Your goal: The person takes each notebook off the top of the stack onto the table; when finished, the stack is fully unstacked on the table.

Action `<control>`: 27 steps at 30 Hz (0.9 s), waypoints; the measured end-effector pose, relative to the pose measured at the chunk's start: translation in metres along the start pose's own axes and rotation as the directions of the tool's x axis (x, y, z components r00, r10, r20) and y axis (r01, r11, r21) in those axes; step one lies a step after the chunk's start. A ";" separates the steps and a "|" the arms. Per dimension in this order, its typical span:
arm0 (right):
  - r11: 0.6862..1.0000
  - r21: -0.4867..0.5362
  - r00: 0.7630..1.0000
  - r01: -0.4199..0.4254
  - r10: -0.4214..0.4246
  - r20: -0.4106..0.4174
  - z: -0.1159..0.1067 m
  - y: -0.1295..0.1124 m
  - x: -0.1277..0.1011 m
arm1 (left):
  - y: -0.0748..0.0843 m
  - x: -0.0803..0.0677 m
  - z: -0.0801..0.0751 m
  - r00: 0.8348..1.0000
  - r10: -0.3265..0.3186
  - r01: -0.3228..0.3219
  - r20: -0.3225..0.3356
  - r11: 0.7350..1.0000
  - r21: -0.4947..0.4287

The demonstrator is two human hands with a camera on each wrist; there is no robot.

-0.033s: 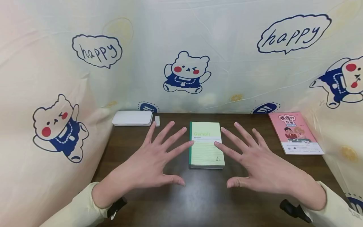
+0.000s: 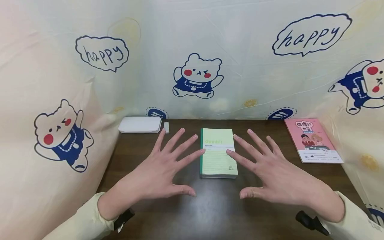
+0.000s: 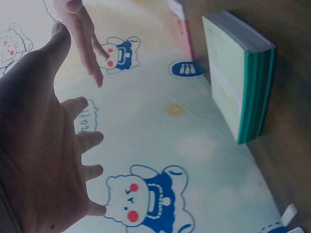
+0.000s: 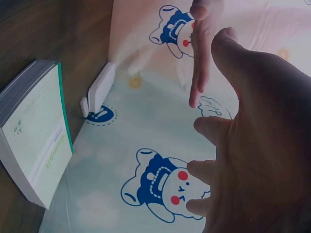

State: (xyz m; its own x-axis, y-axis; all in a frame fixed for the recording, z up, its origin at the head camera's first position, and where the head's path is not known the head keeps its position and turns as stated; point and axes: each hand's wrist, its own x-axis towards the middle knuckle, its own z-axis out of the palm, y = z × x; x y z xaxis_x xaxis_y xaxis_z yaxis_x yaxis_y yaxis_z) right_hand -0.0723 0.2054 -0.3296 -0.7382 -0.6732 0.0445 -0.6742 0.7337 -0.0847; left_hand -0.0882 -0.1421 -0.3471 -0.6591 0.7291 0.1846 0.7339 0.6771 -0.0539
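A light green notebook [image 2: 218, 152] with a dark green spine lies closed on the dark wooden table [image 2: 216, 210], in the middle. My left hand [image 2: 168, 163] hovers just left of it, palm down, fingers spread wide. My right hand [image 2: 267, 166] mirrors it on the right side, fingers spread too. Neither hand holds anything; the index fingertips reach over the notebook's side edges. The left wrist view shows the notebook [image 3: 238, 73] from the spine side, past my left hand [image 3: 43, 145]. The right wrist view shows the notebook [image 4: 36, 141] and my right hand [image 4: 252, 136].
A white flat case [image 2: 140, 125] sits at the back left with a small white piece [image 2: 166, 127] beside it. A pink booklet [image 2: 312, 140] lies at the back right. A cartoon-bear cloth [image 2: 195, 60] walls in the table on three sides.
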 end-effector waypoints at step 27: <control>0.663 0.645 0.906 -0.379 0.408 0.113 0.182 0.102 0.058 | -0.011 0.053 0.168 0.851 -0.514 0.510 0.109 0.759 -0.406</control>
State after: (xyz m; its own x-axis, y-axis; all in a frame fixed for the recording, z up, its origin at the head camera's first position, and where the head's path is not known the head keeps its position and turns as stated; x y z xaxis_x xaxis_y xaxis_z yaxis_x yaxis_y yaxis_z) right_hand -0.1794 0.2250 -0.5172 -0.9411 -0.3209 -0.1067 -0.1516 0.6824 -0.7151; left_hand -0.1586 -0.0940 -0.5012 -0.9557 0.2837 0.0783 0.2877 0.8446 0.4515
